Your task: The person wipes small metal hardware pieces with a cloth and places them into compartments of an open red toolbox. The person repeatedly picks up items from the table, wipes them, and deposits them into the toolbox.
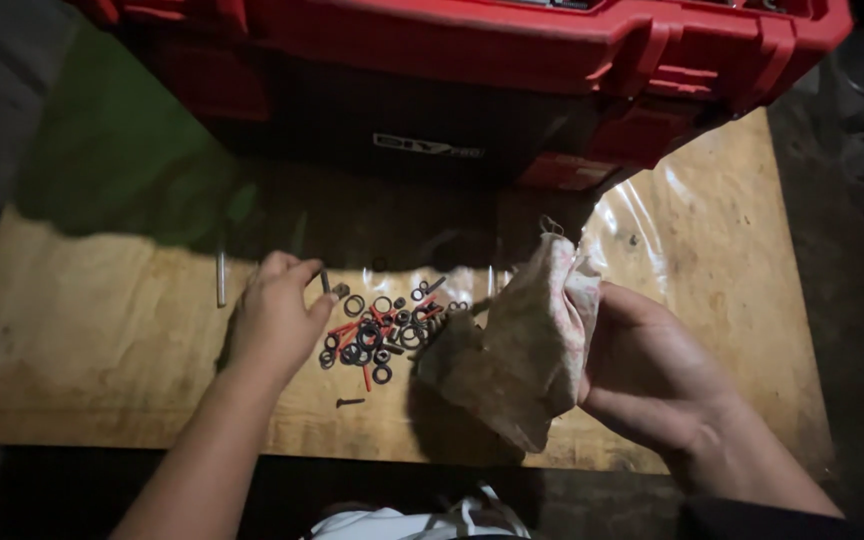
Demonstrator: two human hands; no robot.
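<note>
My left hand [277, 315] hovers at the left edge of a pile of small black rings, washers and red pieces [384, 330] on the wooden board [82, 330]. Its thumb and forefinger pinch a small dark cylindrical part [324, 281]. My right hand [652, 375] grips a crumpled, stained cloth [527, 345] just right of the pile; the cloth hangs down and covers part of the board. A single dark screw [350, 402] lies apart, below the pile.
A large red and black toolbox [472, 80] stands at the back of the board. A clear plastic sheet [642, 225] lies under the pile and to the right. A thin pale rod [220, 278] lies left of my left hand. Dark floor surrounds the board.
</note>
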